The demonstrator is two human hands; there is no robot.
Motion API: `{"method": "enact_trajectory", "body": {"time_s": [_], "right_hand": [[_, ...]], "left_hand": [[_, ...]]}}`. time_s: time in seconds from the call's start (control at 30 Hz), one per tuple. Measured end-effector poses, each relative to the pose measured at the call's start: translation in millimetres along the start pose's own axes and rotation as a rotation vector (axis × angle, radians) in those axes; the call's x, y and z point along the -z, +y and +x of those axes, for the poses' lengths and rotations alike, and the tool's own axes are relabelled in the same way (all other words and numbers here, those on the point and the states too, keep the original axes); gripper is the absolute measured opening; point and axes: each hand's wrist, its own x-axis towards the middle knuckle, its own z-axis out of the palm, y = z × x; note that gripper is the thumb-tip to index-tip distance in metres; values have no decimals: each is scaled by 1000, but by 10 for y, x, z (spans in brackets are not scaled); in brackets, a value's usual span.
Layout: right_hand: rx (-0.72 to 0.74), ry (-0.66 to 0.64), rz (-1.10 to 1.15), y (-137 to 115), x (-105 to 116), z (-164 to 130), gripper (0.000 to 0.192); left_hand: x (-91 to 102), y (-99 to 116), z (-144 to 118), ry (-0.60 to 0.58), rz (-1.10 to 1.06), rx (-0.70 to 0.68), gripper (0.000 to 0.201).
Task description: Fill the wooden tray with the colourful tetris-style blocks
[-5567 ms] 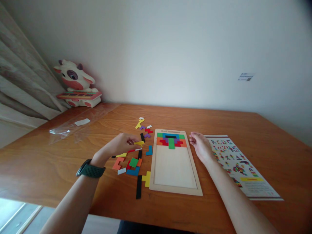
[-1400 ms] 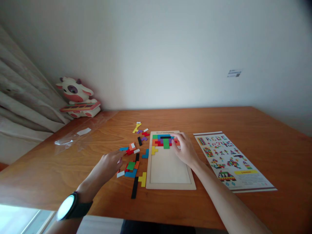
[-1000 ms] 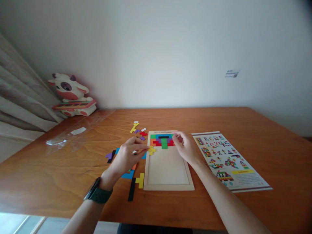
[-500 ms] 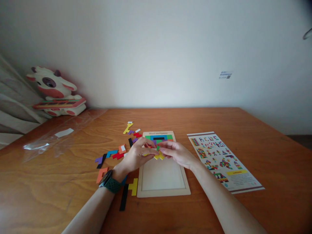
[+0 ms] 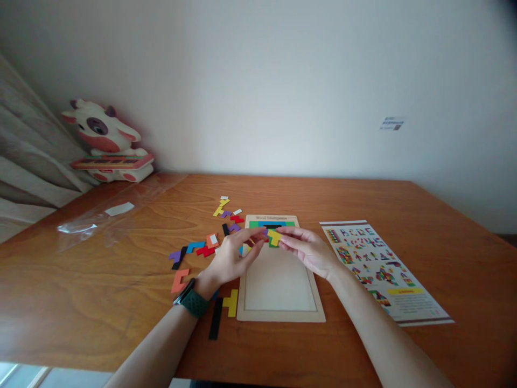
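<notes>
Both hands meet over the far end of the wooden puzzle tray [image 5: 280,315]. The left hand [image 5: 231,257] and the right hand [image 5: 310,250] pinch the yellow piece [image 5: 275,236] between their fingers, which are closed narrowly on it. The piece sits just above the row of placed pieces [image 5: 271,223] at the tray's far end; whether it touches the tray floor cannot be told.

Change since half a second ago: the yellow piece has moved from the middle of the tray toward the far end, against the filled rows, and both hands have travelled with it. A second ago the left hand alone carried it in from the loose pieces [image 5: 198,248] on the desk [image 5: 100,291]. This indicates that the piece is now being aligned with the filled area rather than transported.

The nearer part of the tray remains bare wood. A black bar [image 5: 215,326] and a second yellow piece [image 5: 231,302] lie just beside the tray's near left corner. The pattern sheet [image 5: 383,269] lies to the right, apart from the tray.
</notes>
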Motion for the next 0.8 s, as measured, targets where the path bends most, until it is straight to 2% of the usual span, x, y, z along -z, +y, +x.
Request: {"method": "enact_trajectory", "body": {"time_s": [0.1,0.2,0.33,0.43,0.53,0.6,0.7,0.8], "right_hand": [[50,20,-35,36,-14,12,36],[123,-17,-127,105,-78,-3,31],[305,-24,-396,149,-177,-62,31],[439,28,-568,126,-228,-101,30],[443,60,-602,86,-214,-97,20],[403,123,-544,56,-134,-67,24],[340,247,-494,5,88,-12,34],[300,358,-649,-58,324,9,33]], "left_hand": [[-39,22,-9,-9,-151,86,36],[-87,-5,-1,31,-263,156,39],[-154,-80,12,86,-388,243,31],[-179,-93,15,61,-403,252,28],[-158,-72,17,61,-302,244,27],[-118,-70,19,86,-144,217,23],[-45,-107,18,82,161,103,18],[2,-154,7,45,326,29,16]]}}
